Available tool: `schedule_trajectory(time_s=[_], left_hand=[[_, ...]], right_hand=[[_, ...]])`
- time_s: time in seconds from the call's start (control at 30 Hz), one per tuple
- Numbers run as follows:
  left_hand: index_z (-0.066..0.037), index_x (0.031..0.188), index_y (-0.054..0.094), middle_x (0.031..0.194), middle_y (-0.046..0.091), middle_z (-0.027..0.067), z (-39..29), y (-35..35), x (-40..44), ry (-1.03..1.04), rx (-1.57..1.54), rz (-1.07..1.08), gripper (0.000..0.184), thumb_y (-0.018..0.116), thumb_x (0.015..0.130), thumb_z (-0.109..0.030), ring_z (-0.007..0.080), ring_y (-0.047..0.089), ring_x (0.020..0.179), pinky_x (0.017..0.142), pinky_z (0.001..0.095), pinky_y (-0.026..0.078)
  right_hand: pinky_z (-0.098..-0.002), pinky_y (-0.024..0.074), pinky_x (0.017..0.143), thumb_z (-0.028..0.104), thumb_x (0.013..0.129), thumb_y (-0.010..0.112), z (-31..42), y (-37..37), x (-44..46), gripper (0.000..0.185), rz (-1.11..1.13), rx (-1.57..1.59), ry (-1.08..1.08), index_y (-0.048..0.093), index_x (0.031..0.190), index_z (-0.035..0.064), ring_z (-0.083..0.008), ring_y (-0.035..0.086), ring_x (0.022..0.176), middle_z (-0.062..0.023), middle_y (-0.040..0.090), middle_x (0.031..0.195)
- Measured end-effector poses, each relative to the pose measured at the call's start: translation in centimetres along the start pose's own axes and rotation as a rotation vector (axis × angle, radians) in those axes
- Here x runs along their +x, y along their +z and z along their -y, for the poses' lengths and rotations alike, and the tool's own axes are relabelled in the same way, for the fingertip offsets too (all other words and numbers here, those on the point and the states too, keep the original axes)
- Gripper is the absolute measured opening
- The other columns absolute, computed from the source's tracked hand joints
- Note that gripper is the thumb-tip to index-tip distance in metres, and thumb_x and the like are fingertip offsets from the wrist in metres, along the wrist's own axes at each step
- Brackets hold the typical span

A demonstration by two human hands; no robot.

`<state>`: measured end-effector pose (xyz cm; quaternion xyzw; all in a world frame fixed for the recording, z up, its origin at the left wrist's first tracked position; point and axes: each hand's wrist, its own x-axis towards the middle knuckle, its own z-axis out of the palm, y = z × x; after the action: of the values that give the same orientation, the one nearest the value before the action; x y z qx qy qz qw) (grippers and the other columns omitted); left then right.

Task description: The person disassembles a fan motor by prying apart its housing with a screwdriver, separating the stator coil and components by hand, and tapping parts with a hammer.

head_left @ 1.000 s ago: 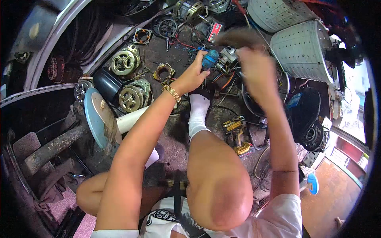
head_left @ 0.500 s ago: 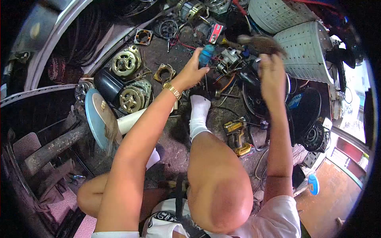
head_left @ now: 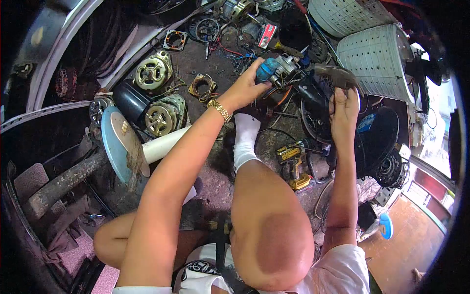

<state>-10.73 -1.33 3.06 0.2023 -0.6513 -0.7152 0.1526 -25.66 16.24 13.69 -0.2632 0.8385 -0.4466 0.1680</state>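
My left hand (head_left: 248,90), with a gold watch band on its wrist, grips a rounded blue piece (head_left: 267,69) whose exact kind I cannot make out. The blue piece is at the left side of a small metal motor (head_left: 286,66); whether they touch is unclear. To the right, my right hand (head_left: 343,110) is closed on a hammer, its dark head (head_left: 338,76) raised beside the motor. Most of the hammer's handle is hidden in the fingers. Below the right hand's side lies a yellow drill (head_left: 292,164) on the floor.
Round metal motor housings (head_left: 154,73) and a stator (head_left: 202,88) lie on the left. A blue-rimmed disc (head_left: 113,142) on a white tube stands nearer. White perforated drums (head_left: 374,61) are at the upper right, with a black round base (head_left: 379,139) below. My socked foot (head_left: 246,132) is in the middle.
My left hand has moved right with the blue piece, up to the small motor. My right hand and the hammer have shifted slightly right and down.
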Motion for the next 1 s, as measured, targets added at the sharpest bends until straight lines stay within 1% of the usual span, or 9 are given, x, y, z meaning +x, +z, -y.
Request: schedule_trajectory(time_s=[0.2, 0.3, 0.4, 0.6, 0.67, 0.7, 0.87, 0.93, 1.0], left_hand=[[-0.002, 0.14, 0.029, 0.119, 0.052, 0.0061, 0.7, -0.6, -0.3, -0.026, -0.117, 0.033, 0.068, 0.066, 0.082, -0.004, 0.0108, 0.049, 0.106, 0.095, 0.0254, 0.038], [-0.002, 0.142, 0.028, 0.12, 0.052, 0.0061, 1.1, -0.9, -0.5, -0.082, -0.198, 0.054, 0.071, 0.066, 0.082, -0.004, 0.0114, 0.049, 0.106, 0.095, 0.025, 0.039], [-0.002, 0.143, 0.027, 0.121, 0.051, 0.0063, 1.8, -1.1, -0.5, -0.098, -0.207, 0.059, 0.073, 0.066, 0.082, -0.004, 0.0122, 0.049, 0.106, 0.095, 0.0252, 0.039], [0.0, 0.141, 0.028, 0.123, 0.05, 0.0071, 2.1, -0.8, -0.8, -0.081, -0.212, 0.075, 0.072, 0.067, 0.08, -0.004, 0.0134, 0.049, 0.11, 0.097, 0.0264, 0.038], [0.0, 0.141, 0.029, 0.124, 0.05, 0.0073, 2.1, -0.7, -0.7, -0.037, -0.186, 0.061, 0.072, 0.067, 0.08, -0.004, 0.0137, 0.048, 0.111, 0.098, 0.0268, 0.038], [0.0, 0.14, 0.03, 0.125, 0.05, 0.0078, 1.9, -0.2, -0.7, -0.028, -0.111, 0.093, 0.071, 0.067, 0.079, -0.004, 0.0142, 0.048, 0.111, 0.098, 0.0272, 0.037], [-0.008, 0.139, 0.035, 0.121, 0.052, 0.0047, -0.3, 0.5, -1.3, -0.138, -0.016, 0.064, 0.067, 0.068, 0.08, -0.012, 0.0129, 0.049, 0.106, 0.095, 0.0289, 0.04], [-0.009, 0.136, 0.038, 0.114, 0.054, 0.0026, 1.7, 0.0, -0.9, -0.094, 0.011, -0.013, 0.065, 0.069, 0.079, -0.011, 0.0111, 0.051, 0.098, 0.091, 0.0265, 0.041], [-0.009, 0.129, 0.043, 0.105, 0.054, -0.0002, 2.4, -0.6, -0.1, -0.013, -0.163, -0.015, 0.057, 0.069, 0.079, -0.008, 0.0092, 0.052, 0.092, 0.087, 0.0254, 0.042]], right_hand=[[-0.0294, 0.0387, 0.054, 0.026, 0.096, 0.05, 3.4, 1.5, -0.8, 0.028, 0.045, -0.123, -0.12, 0.054, 0.097, -0.0016, -0.0132, 0.047, 0.059, -0.0059, 0.051, 0.068], [-0.0407, 0.0447, 0.065, 0.026, 0.094, 0.049, 3.8, 2.9, -0.4, 0.031, 0.173, -0.23, -0.228, 0.056, 0.106, -0.0026, -0.0366, 0.062, 0.077, -0.0218, 0.063, 0.086], [-0.042, 0.0457, 0.071, 0.026, 0.094, 0.049, 5.1, 4.0, -0.1, 0.032, 0.238, -0.223, -0.385, 0.057, 0.105, -0.0036, -0.0421, 0.06, 0.087, -0.0242, 0.063, 0.091], [-0.0354, 0.0481, 0.072, 0.022, 0.092, 0.057, 11.1, 2.4, 0.4, 0.029, 0.005, 0.072, -0.533, 0.061, 0.102, -0.0051, -0.035, 0.063, 0.081, -0.0189, 0.066, 0.095], [-0.0385, 0.0494, 0.071, 0.024, 0.092, 0.054, 9.1, 3.1, -0.2, 0.03, 0.111, -0.187, -0.422, 0.061, 0.102, -0.003, -0.035, 0.064, 0.081, -0.0187, 0.066, 0.094], [-0.0439, 0.0495, 0.069, 0.026, 0.092, 0.051, 6.8, 4.2, 0.3, 0.03, 0.296, -0.7, -0.687, 0.061, 0.099, -0.001, -0.0353, 0.065, 0.08, -0.0204, 0.066, 0.089], [-0.0388, 0.0458, 0.062, 0.024, 0.092, 0.054, 7.6, 2.7, -1.5, 0.028, -0.006, -0.219, -0.338, 0.061, 0.09, -0.0027, -0.0286, 0.059, 0.065, -0.018, 0.061, 0.074], [-0.0165, 0.0339, 0.049, 0.029, 0.096, 0.052, 7.0, 1.5, -1.9, 0.021, -0.114, 0.285, -0.301, 0.05, 0.1, 0.0079, -0.0032, 0.046, 0.06, 0.0011, 0.053, 0.077], [-0.0195, 0.0332, 0.053, 0.018, 0.098, 0.048, 6.9, 1.1, -3.1, 0.016, -0.082, 0.407, -0.22, 0.048, 0.104, 0.0033, -0.0041, 0.041, 0.061, 0.0035, 0.046, 0.074]])
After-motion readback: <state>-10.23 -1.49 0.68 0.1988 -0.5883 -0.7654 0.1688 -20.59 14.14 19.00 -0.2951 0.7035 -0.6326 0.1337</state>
